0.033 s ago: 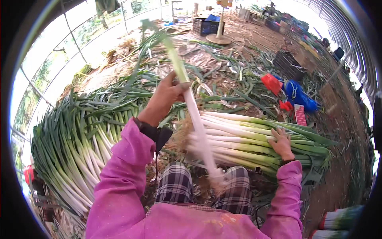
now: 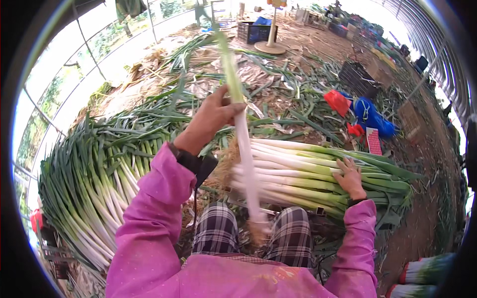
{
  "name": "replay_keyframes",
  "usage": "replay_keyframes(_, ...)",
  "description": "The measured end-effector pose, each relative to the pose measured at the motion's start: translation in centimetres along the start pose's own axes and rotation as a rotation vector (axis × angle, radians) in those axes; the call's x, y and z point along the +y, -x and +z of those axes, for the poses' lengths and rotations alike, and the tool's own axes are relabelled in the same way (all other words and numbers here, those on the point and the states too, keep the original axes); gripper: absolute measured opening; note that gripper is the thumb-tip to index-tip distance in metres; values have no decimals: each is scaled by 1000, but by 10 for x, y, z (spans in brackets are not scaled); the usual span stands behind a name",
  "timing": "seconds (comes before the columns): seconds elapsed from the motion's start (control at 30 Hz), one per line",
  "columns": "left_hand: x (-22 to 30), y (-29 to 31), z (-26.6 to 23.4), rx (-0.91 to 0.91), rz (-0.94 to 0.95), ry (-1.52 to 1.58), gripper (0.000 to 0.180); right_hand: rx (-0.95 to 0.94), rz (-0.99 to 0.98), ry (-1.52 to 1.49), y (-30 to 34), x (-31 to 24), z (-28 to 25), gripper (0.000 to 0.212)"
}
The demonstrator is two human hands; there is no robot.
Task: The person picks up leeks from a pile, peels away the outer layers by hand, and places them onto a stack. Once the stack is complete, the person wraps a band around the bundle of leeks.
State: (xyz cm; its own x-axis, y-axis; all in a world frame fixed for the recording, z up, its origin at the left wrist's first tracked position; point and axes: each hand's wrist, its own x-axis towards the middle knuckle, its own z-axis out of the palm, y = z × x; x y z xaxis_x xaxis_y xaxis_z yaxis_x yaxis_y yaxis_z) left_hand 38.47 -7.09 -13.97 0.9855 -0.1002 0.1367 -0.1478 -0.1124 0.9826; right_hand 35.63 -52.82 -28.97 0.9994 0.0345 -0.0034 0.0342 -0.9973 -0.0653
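Observation:
My left hand (image 2: pixel 213 115) is closed around the upper shaft of a long green onion (image 2: pixel 247 159). The onion hangs nearly upright, leaves up and a blurred root end low between my knees. Spread flat, my right hand (image 2: pixel 350 179) rests on a row of green onions (image 2: pixel 293 171) lying sideways in front of me, roots to the left and green leaves to the right. On my left lies a large heap of green onions (image 2: pixel 107 193), with dark leaves pointing away and white shafts toward me.
Loose leaves and trimmings (image 2: pixel 278 94) litter the ground ahead. Beyond them stand a black crate (image 2: pixel 253 33) and a pedestal base (image 2: pixel 270 47). Another black crate (image 2: pixel 358 79), a red bag (image 2: pixel 338 103) and a blue bag (image 2: pixel 368 115) lie right. Tied bundles (image 2: pixel 425 270) sit at lower right.
The root end of the held green onion has swung left and slightly down, while its top has shifted right. My left hand has moved slightly right. My right hand stays on the row.

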Motion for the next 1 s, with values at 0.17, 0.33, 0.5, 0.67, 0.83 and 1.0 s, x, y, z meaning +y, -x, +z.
replay_keyframes(0.17,-18,-55,86,-228,252,-508,48,69,-52,-11,7,-7,5,57)
replay_keyframes(0.33,-130,-82,180,-144,648,-635,42,118,-106,-29,8,-21,0,57)
replay_keyframes(0.5,-222,-70,243,-243,423,-607,36,74,-104,-36,12,-18,-5,56)
replay_keyframes(0.67,-233,-84,236,-240,497,-534,34,107,-126,22,18,-10,-8,56)
replay_keyframes(0.83,-252,-98,199,-254,539,-580,39,-171,-106,-28,-17,-12,-45,54)
replay_keyframes(1.0,-249,-98,199,-269,456,-660,41,-4,-137,167,-62,3,-42,52)
